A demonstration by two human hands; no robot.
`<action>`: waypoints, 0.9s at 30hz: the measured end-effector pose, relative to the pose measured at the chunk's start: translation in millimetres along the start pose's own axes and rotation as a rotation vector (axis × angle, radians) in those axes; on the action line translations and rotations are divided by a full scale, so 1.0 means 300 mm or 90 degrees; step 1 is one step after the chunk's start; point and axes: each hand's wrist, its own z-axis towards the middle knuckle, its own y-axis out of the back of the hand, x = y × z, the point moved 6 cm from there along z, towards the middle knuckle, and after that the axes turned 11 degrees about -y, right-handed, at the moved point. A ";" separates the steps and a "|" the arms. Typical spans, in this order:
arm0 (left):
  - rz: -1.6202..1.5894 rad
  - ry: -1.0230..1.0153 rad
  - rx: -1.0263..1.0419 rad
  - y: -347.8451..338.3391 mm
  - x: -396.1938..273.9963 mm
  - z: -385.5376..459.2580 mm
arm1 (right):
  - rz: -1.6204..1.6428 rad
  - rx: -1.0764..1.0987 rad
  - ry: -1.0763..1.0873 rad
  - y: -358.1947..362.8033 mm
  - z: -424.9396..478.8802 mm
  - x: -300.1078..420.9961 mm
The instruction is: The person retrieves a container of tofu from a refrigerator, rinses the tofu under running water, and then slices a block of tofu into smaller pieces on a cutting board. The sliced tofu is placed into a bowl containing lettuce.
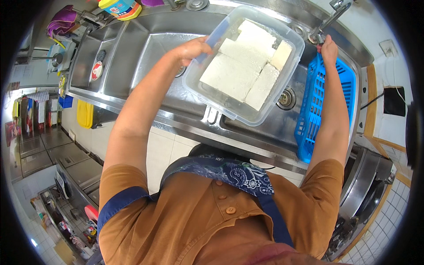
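Note:
A translucent plastic tub (pixel 243 117) holds several white blocks of tofu (pixel 232 73) in clear liquid. It sits across the divider between two sink basins. My left hand (pixel 195 49) grips the tub's left rim, fingers curled over the edge. At the far right, my right hand (pixel 329 53) is beside the base of the faucet (pixel 326 25) and the far end of a blue plastic basket (pixel 311 116). Its fingers are partly hidden, so I cannot tell which of the two it grasps. The basket leans in the right basin, partly behind my right forearm.
The stainless steel sink (pixel 159 116) runs across in front of me. A drain strainer (pixel 286 98) shows right of the tub. A scouring pad (pixel 101 55) and a red-and-white item (pixel 97 70) lie in the left basin. A yellow-and-blue container (pixel 121 9) stands behind the sink.

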 end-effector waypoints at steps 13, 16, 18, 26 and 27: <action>0.136 -0.030 -0.012 -0.024 -0.021 0.005 | 0.269 0.243 0.089 -0.152 -0.853 0.120; 0.208 -0.009 -0.041 -0.021 0.051 -0.002 | 0.202 0.219 0.150 -0.185 -0.770 0.082; 0.191 0.011 -0.077 -0.057 0.060 -0.071 | 0.251 0.192 0.088 -0.150 -0.797 0.141; 0.069 -0.052 -0.184 -0.043 0.085 -0.477 | 0.056 0.089 0.333 -0.157 -0.840 0.221; 0.071 -0.068 -0.196 -0.030 0.091 -0.550 | 0.066 0.098 0.346 -0.166 -0.899 0.247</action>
